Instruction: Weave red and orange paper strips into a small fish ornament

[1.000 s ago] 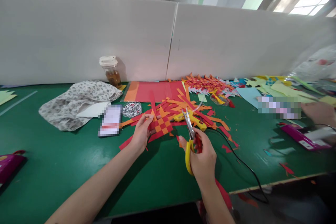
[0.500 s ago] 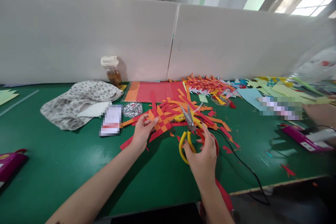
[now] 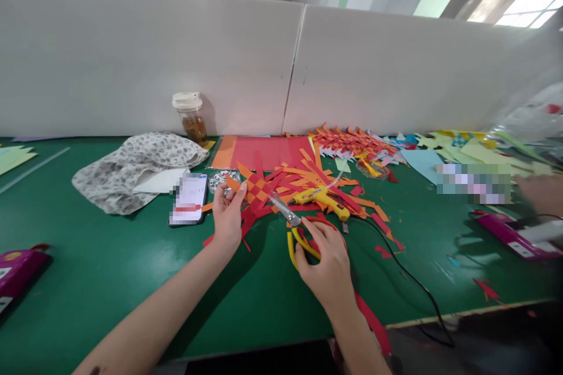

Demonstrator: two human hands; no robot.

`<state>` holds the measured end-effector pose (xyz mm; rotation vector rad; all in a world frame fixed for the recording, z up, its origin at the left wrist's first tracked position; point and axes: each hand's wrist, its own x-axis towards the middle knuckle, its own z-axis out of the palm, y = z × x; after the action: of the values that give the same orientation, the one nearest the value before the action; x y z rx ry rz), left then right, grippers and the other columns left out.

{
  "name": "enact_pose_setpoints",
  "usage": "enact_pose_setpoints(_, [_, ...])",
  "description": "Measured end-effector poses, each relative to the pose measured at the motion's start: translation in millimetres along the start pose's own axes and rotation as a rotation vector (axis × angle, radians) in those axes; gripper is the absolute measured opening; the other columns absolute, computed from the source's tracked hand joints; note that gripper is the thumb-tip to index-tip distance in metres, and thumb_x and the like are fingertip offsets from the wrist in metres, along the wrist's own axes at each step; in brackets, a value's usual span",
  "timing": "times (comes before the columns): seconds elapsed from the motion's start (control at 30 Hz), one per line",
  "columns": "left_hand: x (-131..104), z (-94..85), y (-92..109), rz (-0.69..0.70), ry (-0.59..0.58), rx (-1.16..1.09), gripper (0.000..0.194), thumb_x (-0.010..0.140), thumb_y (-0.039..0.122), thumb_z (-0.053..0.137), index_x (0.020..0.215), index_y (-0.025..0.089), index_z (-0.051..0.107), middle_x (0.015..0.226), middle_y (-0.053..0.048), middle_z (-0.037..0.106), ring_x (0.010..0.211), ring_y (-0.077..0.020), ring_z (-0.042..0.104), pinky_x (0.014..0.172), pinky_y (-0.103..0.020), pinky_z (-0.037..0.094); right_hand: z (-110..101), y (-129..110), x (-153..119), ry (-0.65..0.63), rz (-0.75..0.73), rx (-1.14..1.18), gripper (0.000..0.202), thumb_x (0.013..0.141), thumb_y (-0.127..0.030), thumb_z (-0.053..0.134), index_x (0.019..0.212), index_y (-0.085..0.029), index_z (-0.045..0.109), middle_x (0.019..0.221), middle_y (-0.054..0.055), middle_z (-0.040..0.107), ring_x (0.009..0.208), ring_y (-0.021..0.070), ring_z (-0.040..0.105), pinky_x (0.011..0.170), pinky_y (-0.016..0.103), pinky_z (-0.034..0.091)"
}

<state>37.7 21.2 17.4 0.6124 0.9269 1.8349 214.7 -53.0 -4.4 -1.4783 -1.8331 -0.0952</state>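
The left hand (image 3: 229,215) is pinching a woven piece (image 3: 256,190) of red and orange paper between thumb and fingers, and this piece is sitting left of the yellow glue gun (image 3: 324,197). The right hand (image 3: 328,261) is holding a pair of scissors (image 3: 289,214) in front of the glue gun, its fingers curling around the yellow and red handles. The blades are pointing toward the woven piece, with the tips reaching its right edge; whether they are touching it, I cannot tell. Around the glue gun, loose paper strips (image 3: 292,181) in red and orange are spreading across the green table (image 3: 101,269). A black cord (image 3: 409,272) is trailing to the right of the glue gun. Left of the glue gun, a phone (image 3: 190,196) is lying beyond the left hand, and a patterned cloth (image 3: 127,167) is lying farther left. A lidded bottle (image 3: 192,117) is standing behind and to the left of the glue gun, while a red sheet (image 3: 272,152) is lying nearer behind it.
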Motion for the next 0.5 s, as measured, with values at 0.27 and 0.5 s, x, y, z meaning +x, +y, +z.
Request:
enact_pose_setpoints(0.27, [-4.4, 3.2, 1.4, -0.029, 0.017, -0.009, 0.032, 0.063, 0.028, 0.075, 0.084, 0.023, 0.052, 0.059, 0.009, 0.05, 0.059, -0.0078, 0.057, 0.06, -0.02, 0.047, -2.1, -5.6, 0.9, -0.058, 0.042, 0.054, 0.019, 0.081, -0.028, 0.052, 0.093, -0.019, 0.064, 0.091, 0.008, 0.064, 0.089, 0.0215, 0.057, 0.081, 0.036, 0.046])
enact_pose_setpoints(0.5, [4.8, 1.1, 3.4, -0.123, 0.088, 0.036, 0.025, 0.065, 0.027, 0.069, 0.084, 0.024, 0.053, 0.07, 0.006, 0.059, 0.063, -0.0097, 0.059, 0.059, -0.021, 0.047, -3.8, -6.7, 2.0, -0.064, 0.044, 0.008, 0.014, 0.082, -0.028, 0.052, 0.081, -0.019, 0.063, 0.082, 0.006, 0.066, 0.083, 0.0197, 0.056, 0.075, 0.032, 0.046])
